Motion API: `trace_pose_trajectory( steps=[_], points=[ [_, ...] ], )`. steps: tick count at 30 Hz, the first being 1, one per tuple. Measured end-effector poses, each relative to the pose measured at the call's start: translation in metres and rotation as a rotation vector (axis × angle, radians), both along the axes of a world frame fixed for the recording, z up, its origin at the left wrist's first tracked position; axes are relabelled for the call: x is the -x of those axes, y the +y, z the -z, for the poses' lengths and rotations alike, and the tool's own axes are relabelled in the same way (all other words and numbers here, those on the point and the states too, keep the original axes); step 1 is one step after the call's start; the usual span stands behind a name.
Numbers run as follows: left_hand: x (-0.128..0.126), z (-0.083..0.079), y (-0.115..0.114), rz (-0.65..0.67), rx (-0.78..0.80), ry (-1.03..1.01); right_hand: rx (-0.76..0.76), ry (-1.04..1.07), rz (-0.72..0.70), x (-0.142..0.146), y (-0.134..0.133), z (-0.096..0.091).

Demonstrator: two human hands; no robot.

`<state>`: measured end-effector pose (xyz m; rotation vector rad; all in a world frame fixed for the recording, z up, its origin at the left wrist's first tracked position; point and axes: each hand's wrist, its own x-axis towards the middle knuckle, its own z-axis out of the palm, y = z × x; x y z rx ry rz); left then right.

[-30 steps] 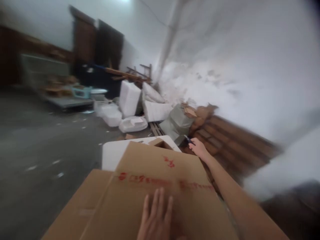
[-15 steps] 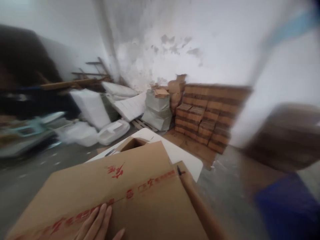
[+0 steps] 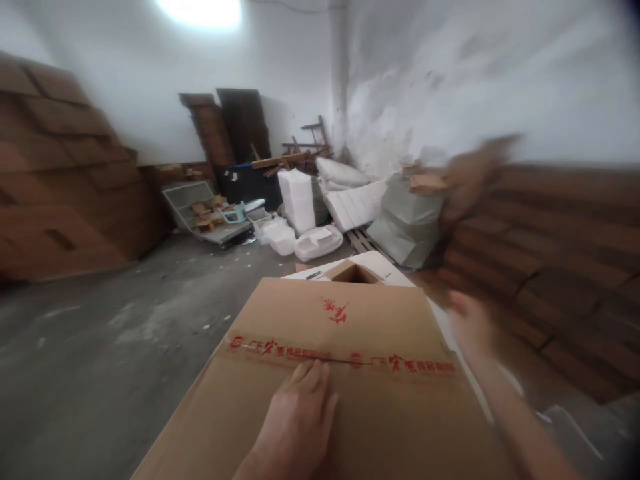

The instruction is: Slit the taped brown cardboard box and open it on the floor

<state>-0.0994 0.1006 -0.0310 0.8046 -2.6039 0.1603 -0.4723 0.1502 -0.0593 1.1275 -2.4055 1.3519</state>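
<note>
A large brown cardboard box (image 3: pixel 400 413) lies in front of me, sealed along its top seam with clear tape printed in red (image 3: pixel 345 357). My left hand (image 3: pixel 300 417) rests flat, palm down, on the box top with its fingertips just short of the tape. My right hand (image 3: pixel 467 323) hovers at the box's right edge. It is motion-blurred, so I cannot tell whether it holds anything. The box sits on a white table (image 3: pixel 387 263).
A small open carton (image 3: pixel 353 272) stands on the table beyond the big box. Stacked brown cartons line the right wall (image 3: pixel 560 267) and the left side (image 3: pixel 55 200). White foam packs (image 3: pixel 297 197), a grey sack (image 3: pixel 407 223) and timber lie at the back. The floor is bare concrete (image 3: pixel 115 347).
The view swung right and back to the left. My right hand came off the far right corner of the box, where it held a dark pen-like thing. My left hand stayed on the lid.
</note>
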Motion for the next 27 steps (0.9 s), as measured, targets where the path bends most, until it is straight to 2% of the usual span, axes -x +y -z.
trace_pose_trajectory(
  steps=[1, 3, 4, 6, 8, 12, 15, 18, 23, 25, 27],
  points=[
    [0.000, 0.001, 0.000, -0.003, 0.008, -0.005, -0.022, 0.065, -0.125, -0.023, -0.011, -0.023],
    [-0.001, 0.002, 0.001, 0.016, 0.040, -0.029, -0.166, 0.288, -0.562, -0.080, -0.029, -0.055],
    [-0.002, 0.003, 0.002, 0.024, 0.052, -0.041, -0.244, 0.367, -0.734, -0.108, -0.036, -0.063],
    [-0.003, 0.005, 0.003, 0.033, 0.052, -0.055, -0.386, 0.471, -0.908, -0.148, -0.046, -0.064],
    [-0.004, 0.008, 0.005, 0.022, 0.012, -0.057, -0.471, 0.524, -0.919, -0.162, -0.052, -0.058],
    [0.001, 0.014, 0.006, -0.004, -0.109, -0.045, -0.526, 0.688, -0.924, -0.150, -0.056, -0.053],
    [0.005, 0.015, 0.007, 0.009, -0.180, -0.043, -0.557, 0.912, -0.950, -0.151, -0.057, -0.053],
    [0.007, 0.013, 0.008, -0.019, -0.233, -0.052, -0.561, 1.152, -0.906, -0.160, -0.056, -0.047],
    [0.009, 0.009, 0.011, 0.004, -0.223, -0.056, -0.568, 1.482, -0.845, -0.164, -0.049, -0.039],
    [0.010, 0.009, 0.013, 0.002, -0.234, -0.056, -0.608, 1.490, -0.819, -0.167, -0.047, -0.039],
    [0.012, 0.011, 0.014, -0.009, -0.250, -0.071, -0.668, 1.395, -0.743, -0.174, -0.049, -0.041]
  ],
)
